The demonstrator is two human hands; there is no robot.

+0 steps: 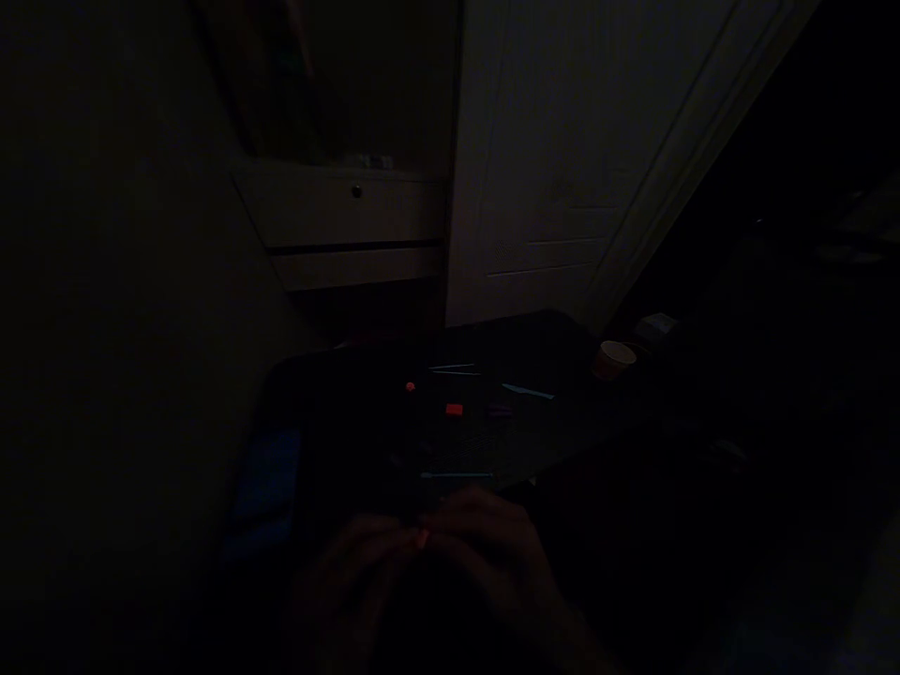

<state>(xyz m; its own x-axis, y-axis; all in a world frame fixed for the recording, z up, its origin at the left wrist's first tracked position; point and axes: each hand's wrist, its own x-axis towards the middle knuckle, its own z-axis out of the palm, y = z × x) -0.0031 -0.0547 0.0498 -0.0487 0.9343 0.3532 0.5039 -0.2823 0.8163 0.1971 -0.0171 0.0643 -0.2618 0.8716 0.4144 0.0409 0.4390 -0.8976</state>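
Note:
The picture is very dark. My left hand (362,553) and my right hand (492,539) meet at the lower middle, just above the near side of the dark table (337,422). Between their pinched fingertips is a small orange lump (422,538), perhaps modelling clay; fingers cover part of it. Just beyond my hands lies a thin pale blue stick tool (457,475). Farther back are a red rectangular block (454,410) and a small red ball (410,386). A dark piece (500,412), hard to make out, lies right of the block.
Tweezers (454,369) lie near the table's back, with a light blue plastic knife (528,391) to their right. A paper cup (614,360) stands at the right. A flat bluish rectangle (265,492) lies at the left. Behind are a drawer (394,216) and a pale panelled door (534,169).

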